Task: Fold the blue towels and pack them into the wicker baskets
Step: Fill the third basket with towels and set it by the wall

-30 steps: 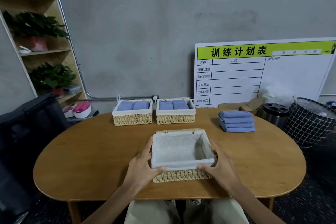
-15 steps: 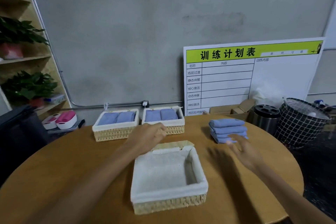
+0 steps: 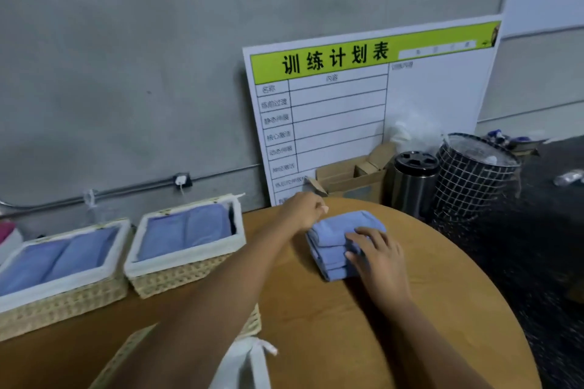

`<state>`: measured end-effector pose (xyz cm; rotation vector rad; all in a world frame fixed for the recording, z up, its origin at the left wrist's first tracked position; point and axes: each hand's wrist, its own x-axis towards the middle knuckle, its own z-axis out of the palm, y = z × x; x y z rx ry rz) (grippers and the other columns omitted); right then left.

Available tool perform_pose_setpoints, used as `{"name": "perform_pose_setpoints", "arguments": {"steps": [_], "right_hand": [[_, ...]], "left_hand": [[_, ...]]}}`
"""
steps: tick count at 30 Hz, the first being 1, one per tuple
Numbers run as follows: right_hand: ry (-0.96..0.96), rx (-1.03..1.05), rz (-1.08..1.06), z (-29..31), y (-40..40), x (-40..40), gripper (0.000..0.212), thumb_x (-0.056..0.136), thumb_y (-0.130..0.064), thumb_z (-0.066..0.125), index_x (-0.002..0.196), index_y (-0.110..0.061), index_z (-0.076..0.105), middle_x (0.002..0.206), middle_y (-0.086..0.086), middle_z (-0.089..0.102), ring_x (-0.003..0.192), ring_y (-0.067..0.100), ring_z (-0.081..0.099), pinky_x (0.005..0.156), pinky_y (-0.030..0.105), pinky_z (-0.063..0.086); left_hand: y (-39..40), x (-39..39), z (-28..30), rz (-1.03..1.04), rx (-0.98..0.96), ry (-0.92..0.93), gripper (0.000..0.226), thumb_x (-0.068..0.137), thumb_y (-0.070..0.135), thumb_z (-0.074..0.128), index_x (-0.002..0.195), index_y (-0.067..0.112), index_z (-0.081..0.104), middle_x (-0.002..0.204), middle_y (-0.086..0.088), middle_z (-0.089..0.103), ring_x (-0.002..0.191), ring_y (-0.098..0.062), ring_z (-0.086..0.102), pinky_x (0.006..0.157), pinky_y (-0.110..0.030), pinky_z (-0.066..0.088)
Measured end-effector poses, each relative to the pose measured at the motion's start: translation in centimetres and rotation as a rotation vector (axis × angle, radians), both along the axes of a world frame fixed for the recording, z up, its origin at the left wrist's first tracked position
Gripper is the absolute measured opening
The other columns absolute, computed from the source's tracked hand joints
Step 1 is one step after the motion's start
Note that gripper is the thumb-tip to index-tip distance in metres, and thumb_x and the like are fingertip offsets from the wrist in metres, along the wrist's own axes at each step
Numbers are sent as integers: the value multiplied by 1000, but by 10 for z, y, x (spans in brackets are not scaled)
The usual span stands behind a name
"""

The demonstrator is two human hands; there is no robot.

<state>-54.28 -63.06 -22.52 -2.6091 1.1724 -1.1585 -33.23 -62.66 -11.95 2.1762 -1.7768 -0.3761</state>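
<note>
Two hands at the towel stack, right of frame centre.

Stack of folded blue towels [image 3: 339,245] lies on the surface [image 3: 426,309], long axis running from upper right to lower left of frame. Left hand [image 3: 303,210] sits at its far upper-left edge, fingers curled; actual hold cannot be confirmed. Right hand [image 3: 376,257] rests on the near right end, fingers [image 3: 358,238] spread, lightly bent, gripping nothing evident. Empty wicker basket [image 3: 249,328] waits at lower centre, nearer the left arm.
</note>
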Motion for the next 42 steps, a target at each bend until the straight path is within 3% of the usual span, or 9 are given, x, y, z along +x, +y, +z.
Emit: {"name": "perform_pose_setpoints", "arguments": {"steps": [5, 9, 14, 18, 21, 26, 31, 38, 42], "right_hand": [[-47, -23, 29, -12, 3, -6, 31, 87, -33, 60, 117, -27, 65, 126, -5, 60, 114, 20, 50, 87, 39, 45], [-61, 32, 32, -12, 5, -7, 30, 85, -26, 69, 115, -28, 65, 126, -6, 60, 116, 19, 52, 88, 39, 45], [-158, 133, 78, 15, 14, -15, 23, 88, -9, 70, 104, -25, 72, 122, -4, 61, 110, 20, 60, 84, 40, 50], [-624, 397, 177, 79, 46, -25, 15, 96, -33, 63, 111, -30, 67, 120, -13, 58, 118, 9, 53, 97, 40, 48], [-774, 675, 253, 129, 86, -20, 49, 85, -65, 63, 124, -40, 48, 130, -16, 52, 122, 10, 53, 99, 38, 49], [-695, 1051, 585, 176, 176, 13, 55, 92, -44, 64, 138, -32, 34, 118, -2, 66, 85, 4, 72, 57, 19, 54], [-544, 1038, 666, 158, 260, 55, 67, 86, -29, 77, 140, -32, 36, 124, 10, 65, 100, 23, 71, 81, 42, 61], [-259, 1174, 790, 109, 323, 79, 80, 88, -26, 75, 149, -37, 24, 122, 6, 65, 95, 21, 73, 76, 37, 61], [-67, 998, 810, 85, 323, 84, 91, 81, -49, 76, 152, -44, 19, 156, -5, 35, 135, 19, 49, 104, 43, 50]], "left_hand": [[-25, 1, -7, -171, 250, 187, 28, 91, 48, 69, 99, 23, 76, 112, 4, 73, 108, -13, 65, 99, -33, 50], [-22, -5, -1, -168, 310, 250, 27, 87, 47, 74, 82, 20, 73, 77, 13, 68, 76, -6, 63, 71, -26, 48], [-3, -31, 18, -130, 204, 191, 37, 83, 41, 75, 107, 19, 57, 107, -3, 65, 98, -23, 63, 82, -40, 49], [53, -45, 70, -79, -54, 269, 50, 68, 50, 69, 103, 17, 55, 105, -11, 66, 94, -26, 62, 75, -39, 46], [123, -44, 103, -35, -187, 481, 46, 78, 44, 73, 101, 11, 51, 104, -17, 66, 85, -25, 63, 73, -37, 44], [259, -34, 108, 173, -319, 842, 35, 81, 31, 80, 95, 16, 51, 111, -20, 69, 98, -29, 70, 86, -47, 55], [377, -21, 87, 427, -391, 805, 40, 86, 25, 79, 99, 21, 41, 109, -15, 65, 85, -21, 68, 67, -37, 55], [489, 2, 48, 409, -235, 492, 43, 90, 32, 75, 125, 38, 51, 118, 1, 63, 88, -14, 72, 65, -30, 62], [487, 8, 14, 322, -213, 262, 42, 88, 38, 75, 127, 35, 59, 127, 8, 47, 87, -8, 65, 76, -13, 48]]}}
